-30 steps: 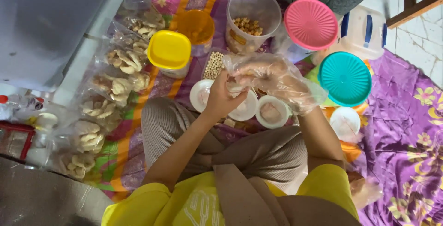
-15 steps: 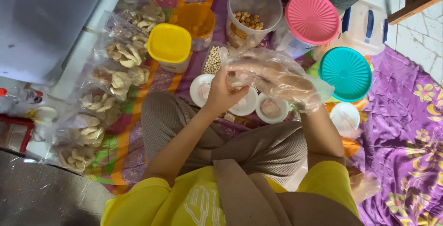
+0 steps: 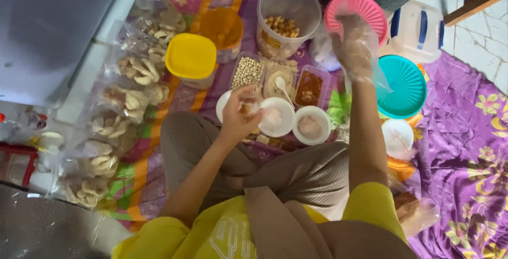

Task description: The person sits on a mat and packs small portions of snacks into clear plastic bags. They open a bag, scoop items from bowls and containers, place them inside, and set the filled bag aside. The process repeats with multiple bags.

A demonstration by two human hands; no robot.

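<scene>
Plastic, thin and clear, sheathing the right hand (image 3: 353, 47) as a loose glove, fingers spread wide and raised above the pink lid (image 3: 365, 13), gripping nothing. Left hand (image 3: 239, 115) bare, lowered to the rim of a small white bowl (image 3: 278, 117), fingers curled narrow around something pale; exactly what, impossible to tell.

Arranged on the striped cloth (image 3: 153, 153) over the floor, just ahead of the crossed legs: a second white bowl (image 3: 310, 125) with a pale lump inside, and behind the bowls three small clear tubs, one with pale round beans (image 3: 248, 72), one with a white spoon (image 3: 280, 82), one with reddish-brown crumbs (image 3: 310, 87). Further back a tall clear jar of golden snacks (image 3: 286, 18), an orange-tinted container (image 3: 222, 29), a yellow-lidded tub (image 3: 190, 60). To the right a teal lid (image 3: 405, 87) and another small white dish (image 3: 398, 134).

Along the left, a row of filled clear bags of pale crackers (image 3: 132, 100), seemingly finished and set aside. Judging by that: much packing done, glove on, bowls portioned, open jars and tubs not yet closed, lids lying loose beside them.
</scene>
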